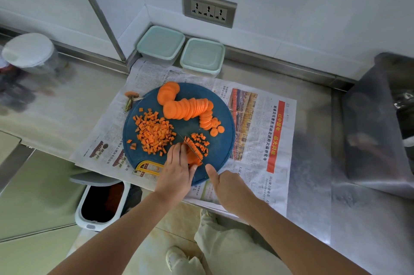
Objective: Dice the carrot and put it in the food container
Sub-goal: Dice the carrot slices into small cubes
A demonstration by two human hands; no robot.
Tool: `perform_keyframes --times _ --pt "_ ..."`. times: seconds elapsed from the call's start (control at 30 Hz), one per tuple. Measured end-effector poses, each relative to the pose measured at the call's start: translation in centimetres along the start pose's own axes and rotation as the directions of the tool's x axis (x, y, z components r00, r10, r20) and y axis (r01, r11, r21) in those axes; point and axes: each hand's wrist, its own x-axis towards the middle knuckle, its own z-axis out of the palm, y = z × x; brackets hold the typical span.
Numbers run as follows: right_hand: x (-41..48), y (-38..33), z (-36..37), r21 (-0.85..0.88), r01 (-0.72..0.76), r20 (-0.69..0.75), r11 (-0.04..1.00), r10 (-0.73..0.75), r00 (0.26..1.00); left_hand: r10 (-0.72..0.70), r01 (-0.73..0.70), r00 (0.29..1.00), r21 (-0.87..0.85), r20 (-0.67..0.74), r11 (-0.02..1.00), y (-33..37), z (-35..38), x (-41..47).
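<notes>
Your left hand (177, 167) presses the carrot strips (193, 156) on the cutting board (221, 142) with straight fingers, just beside the knife (191, 149) that your right hand (226, 185) grips. If the blade drifts left, it can nick those fingertips. Both food containers (202, 56) stand closed behind the board.

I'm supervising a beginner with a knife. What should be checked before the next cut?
1. Right hand grips the knife: ok.
2. Left hand presses the carrot piece down: ok.
3. Left fingertips clear of the blade: cannot tell, they lie right beside it.
4. Cutting board flat on the newspaper: ok.
5. Left container and right container open for dice: not ok, lids on.
</notes>
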Motion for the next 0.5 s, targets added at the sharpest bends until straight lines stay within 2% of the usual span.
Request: perform_keyframes --times 0.03,0.17,0.27,0.43,0.5 --pt "-0.2 -0.3 0.2 0.016 -0.034 -0.019 0.999 0.035 0.999 0.001 -0.001 1.0 -0.006 -0.003 1.0 0.0 0.1 0.0" --pt "1.8 0.4 1.0 -0.093 0.054 0.001 0.994 -0.054 0.999 0.017 -0.017 1.0 0.002 -0.02 1.0 -0.1 0.3 0.1" --pt "2.7 -0.2 1.5 -0.08 -0.008 -0.054 0.997 0.003 0.999 0.039 -0.039 0.999 0.023 -0.031 0.999 -0.2 0.4 0.1" --pt "2.7 -0.7 1.7 -0.115 -0.024 -0.122 0.993 0.01 0.993 0.05 -0.048 0.998 0.052 -0.031 0.997 -0.4 0.7 0.0" --pt "3.4 -0.7 1.3 -0.085 0.068 -0.135 0.994 -0.08 0.988 0.056 -0.055 0.998 0.047 -0.012 0.997 -0.5 0.4 0.1"
